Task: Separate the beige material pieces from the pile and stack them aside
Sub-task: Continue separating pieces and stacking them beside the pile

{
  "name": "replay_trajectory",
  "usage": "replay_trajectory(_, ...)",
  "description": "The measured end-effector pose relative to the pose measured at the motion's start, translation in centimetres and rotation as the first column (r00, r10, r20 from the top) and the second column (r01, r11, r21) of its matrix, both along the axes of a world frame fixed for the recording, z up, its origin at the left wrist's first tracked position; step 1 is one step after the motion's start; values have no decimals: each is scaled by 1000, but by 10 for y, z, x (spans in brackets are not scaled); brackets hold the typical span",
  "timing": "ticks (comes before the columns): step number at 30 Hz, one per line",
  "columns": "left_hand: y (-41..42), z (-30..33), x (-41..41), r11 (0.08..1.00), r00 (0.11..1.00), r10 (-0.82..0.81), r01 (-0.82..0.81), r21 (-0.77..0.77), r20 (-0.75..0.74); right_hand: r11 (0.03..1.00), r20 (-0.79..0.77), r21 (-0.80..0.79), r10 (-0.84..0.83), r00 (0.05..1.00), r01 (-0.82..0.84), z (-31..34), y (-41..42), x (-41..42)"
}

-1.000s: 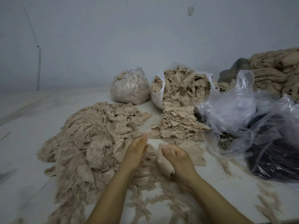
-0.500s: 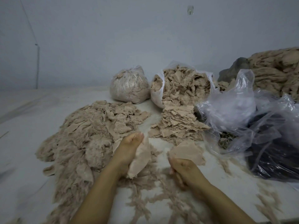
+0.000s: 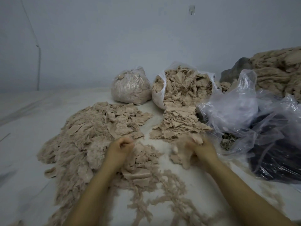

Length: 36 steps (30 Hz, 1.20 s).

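Note:
A broad loose pile of beige material pieces (image 3: 91,136) spreads over the white surface at left. A flatter stack of beige pieces (image 3: 177,126) lies right of it, in front of an open bag. My left hand (image 3: 120,147) is curled into a fist at the pile's near right edge, gripping a beige piece (image 3: 138,150). My right hand (image 3: 201,148) is blurred and holds another beige piece (image 3: 196,138) at the stack's near edge. Under it lies a small heap of pieces (image 3: 179,158).
An open white bag full of beige pieces (image 3: 182,88) and a tied bag (image 3: 130,88) stand at the back. Crumpled clear plastic (image 3: 236,111) and a dark bag (image 3: 276,154) fill the right. A beige heap (image 3: 280,70) lies far right. Shredded strands (image 3: 162,193) lie between my forearms.
My hands have drawn apart. The right hand has moved right and forward to the stack with its piece. The left hand has closed into a fist at the pile's edge.

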State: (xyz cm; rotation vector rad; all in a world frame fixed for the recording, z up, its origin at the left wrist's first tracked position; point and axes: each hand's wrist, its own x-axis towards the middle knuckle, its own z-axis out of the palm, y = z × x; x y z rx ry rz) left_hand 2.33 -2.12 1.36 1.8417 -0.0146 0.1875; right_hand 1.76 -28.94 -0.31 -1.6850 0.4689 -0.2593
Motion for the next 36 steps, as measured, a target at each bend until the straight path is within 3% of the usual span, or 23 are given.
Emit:
replay_trajectory(2,14,-4,-3,954,966,-217,240,178,-140,915,-130,-401,-98,987,38,-9,-12,4)
replay_trajectory(3,20,-6,-3,875,937,-278,338,346,-213,859,-95,-507,-133,987,67,-12,-11,1)
replay_trajectory(5,26,-10,-1,646,919,-312,392,655,-242,840,56,-536,-66,996,85,-15,3,-10)
replay_trajectory(6,27,-10,-1,586,922,-322,373,720,-216,871,103,-490,23,994,31,-17,14,-15)
replay_trajectory(7,25,-9,-2,582,924,-331,358,730,-190,901,101,-427,132,986,-77,-17,27,-21)
replay_trajectory(10,18,-11,-4,697,943,-321,300,651,-90,857,-9,-336,411,912,-390,-16,66,-35)
replay_trajectory(13,4,-5,-6,881,954,-301,281,380,-8,803,-74,-331,502,862,-496,-18,93,-38)
replay_trajectory(17,-9,1,-7,983,984,-173,169,75,52,890,43,-213,420,907,-402,-20,103,-33)
replay_trajectory(20,-8,5,-10,992,995,-84,89,-85,56,950,154,79,289,945,-303,-13,95,-31)
replay_trajectory(22,-12,8,-13,982,976,-190,190,6,111,893,211,222,348,913,-391,-9,91,-33)
replay_trajectory(25,-23,11,-17,927,915,-373,359,112,152,817,210,156,522,827,-555,-4,92,-37)
replay_trajectory(29,-22,4,-7,967,954,-241,220,127,178,859,280,14,488,826,-512,-4,90,-38)
replay_trajectory(31,-19,-3,-3,983,975,-160,142,118,154,883,284,42,438,853,-467,-5,88,-39)
replay_trajectory(34,-2,-10,3,982,987,86,-107,157,135,935,235,141,288,928,-326,-8,74,-38)
replay_trajectory(36,7,-10,3,961,995,23,-49,274,98,931,197,202,266,944,-305,-7,60,-37)
